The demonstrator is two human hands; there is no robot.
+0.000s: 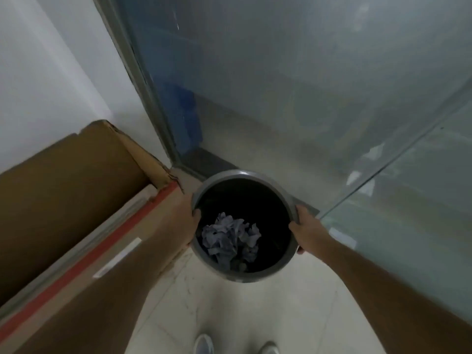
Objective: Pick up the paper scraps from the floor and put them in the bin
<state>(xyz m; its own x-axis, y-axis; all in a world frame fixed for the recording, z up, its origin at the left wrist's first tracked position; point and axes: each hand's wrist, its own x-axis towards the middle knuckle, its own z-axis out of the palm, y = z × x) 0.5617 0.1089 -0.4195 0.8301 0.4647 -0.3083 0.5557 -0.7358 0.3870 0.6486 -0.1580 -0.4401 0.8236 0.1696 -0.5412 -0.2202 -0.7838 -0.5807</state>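
A round grey bin [265,273] with a dark inside sits in the corner in front of me, seen from above. A crumpled heap of pale paper scraps [229,238] lies at its bottom. My left hand [186,221] grips the bin's left rim, with the thumb hooked over the edge. On the opposite side my right hand [305,231] holds the right rim, fingers wrapped around the outside. I cannot tell whether the bin rests on the floor or is lifted. No loose scraps show on the floor.
A large brown cardboard box [76,200] with a red stripe stands close on the left, touching my left forearm. A frosted glass wall [306,85] and its glass panel [421,200] close the far and right sides. My shoes [204,344] stand on pale tiles [229,310].
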